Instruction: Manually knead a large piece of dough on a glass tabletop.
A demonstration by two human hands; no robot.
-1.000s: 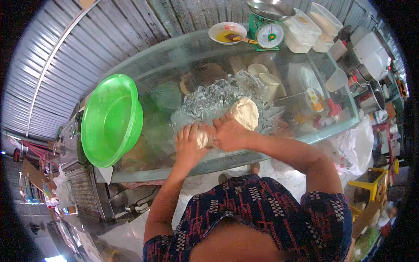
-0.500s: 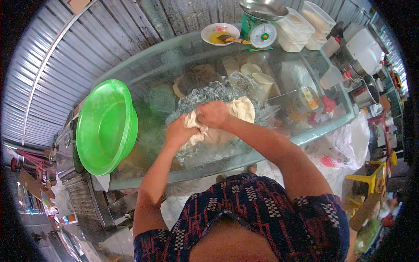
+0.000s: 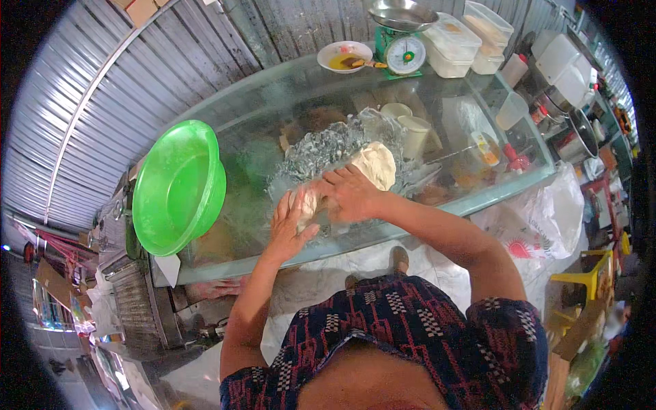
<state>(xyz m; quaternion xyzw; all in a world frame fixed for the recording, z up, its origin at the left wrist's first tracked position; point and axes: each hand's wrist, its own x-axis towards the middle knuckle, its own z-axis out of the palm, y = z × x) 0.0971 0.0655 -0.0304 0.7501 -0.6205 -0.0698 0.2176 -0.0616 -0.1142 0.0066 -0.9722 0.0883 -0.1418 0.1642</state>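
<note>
And the hands have come apart! Half a second ago the right one was balled up hard against the left, bunching the dough between them; now both have opened out and lie lower, nearer the person. The big pale cream dough lump with rounded edges shows more of itself, out at two o'clock from the hands on the clear glass worktop.

To the fingers! On the left hand they're long and slightly fanned, thumb wide out to the right, draped over a smaller pale cream dough piece. The right hand has its fingers loosely stretched and a little bent, its back overlapping the near side of the big lump; the tips are blurred, so can't tell what they press, or whether the two bits of dough join.

Room to move: the near glass edge runs close at six o'clock. At nine stands the tilted bright green round plastic basin, well apart, with a broad stretch of glass opening towards ten. White powdery smears spread at twelve; farther off there, a white round bowl, and at one o'clock a green dial scale.
</note>
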